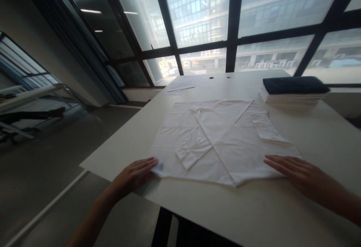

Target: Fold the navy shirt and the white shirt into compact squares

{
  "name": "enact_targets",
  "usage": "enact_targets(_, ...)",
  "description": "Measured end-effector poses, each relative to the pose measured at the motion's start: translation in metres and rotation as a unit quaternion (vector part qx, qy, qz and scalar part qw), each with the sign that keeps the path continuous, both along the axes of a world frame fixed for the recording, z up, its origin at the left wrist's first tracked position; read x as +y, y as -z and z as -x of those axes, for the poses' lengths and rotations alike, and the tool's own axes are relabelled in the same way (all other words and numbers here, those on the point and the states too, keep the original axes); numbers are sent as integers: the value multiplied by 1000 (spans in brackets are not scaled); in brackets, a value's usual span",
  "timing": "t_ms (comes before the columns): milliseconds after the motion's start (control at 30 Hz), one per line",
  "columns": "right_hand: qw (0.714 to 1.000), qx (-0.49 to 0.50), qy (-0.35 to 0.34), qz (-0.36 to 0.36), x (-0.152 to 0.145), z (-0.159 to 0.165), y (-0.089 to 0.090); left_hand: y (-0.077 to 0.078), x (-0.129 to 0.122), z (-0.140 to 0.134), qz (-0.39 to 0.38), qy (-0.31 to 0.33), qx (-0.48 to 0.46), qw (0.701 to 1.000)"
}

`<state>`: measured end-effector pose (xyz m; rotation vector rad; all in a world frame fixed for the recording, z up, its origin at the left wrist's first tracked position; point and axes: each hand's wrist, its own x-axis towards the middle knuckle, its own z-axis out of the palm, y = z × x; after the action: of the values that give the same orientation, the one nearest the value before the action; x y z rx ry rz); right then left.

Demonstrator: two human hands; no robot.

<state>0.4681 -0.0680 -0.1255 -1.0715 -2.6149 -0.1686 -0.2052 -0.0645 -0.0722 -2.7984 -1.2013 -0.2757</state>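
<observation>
A white long-sleeved garment (225, 141), most likely a shirt or coat, lies spread on the table with its sleeves folded inward over the body. Some wrinkles show in the cloth, mostly around the cuffs. At the garment's near left corner, my left hand (139, 171) rests with fingers stretched out, the tips touching the cloth. My right hand (299, 171) lies flat over the near right corner, its fingers also extended. Neither hand grips the fabric as far as I can see; the thumbs are mostly hidden.
The white table (126, 134) carries a stack of folded white cloth (293, 99) topped by a dark navy folded piece (295, 85) at the far right. Paper sheets (180, 84) lie at the far left. Large windows (200, 9) stand behind; grey floor (56, 156) is at left.
</observation>
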Motion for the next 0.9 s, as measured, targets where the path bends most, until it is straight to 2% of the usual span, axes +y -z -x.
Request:
enact_targets(100,1000,8,9,-16,0,-4,1,-4,3,-3,-9,-20,3,1000)
enact_targets(200,999,25,18,-31,2,-11,4,-2,9,-1,-20,-52,-24,998)
enact_targets(300,995,73,43,-49,6,-20,7,3,16,2,-26,-66,-101,992)
enact_targets(400,987,135,67,-58,11,-24,5,1,26,0,-19,-69,-205,976)
enact_targets(500,979,186,82,-21,21,-22,-9,-11,39,-8,-9,-93,-285,954)
enact_targets(600,968,223,109,33,36,-17,-31,-26,58,-17,-10,-132,-326,936)
enact_targets(700,952,239,180,72,59,-13,-51,-37,81,-22,-6,-173,-369,913)
enact_targets(800,926,248,264,106,87,-14,-62,-39,106,-28,1,-233,-421,877)
enact_targets(900,908,248,308,139,114,-13,-62,-31,130,-36,47,-298,-439,847)
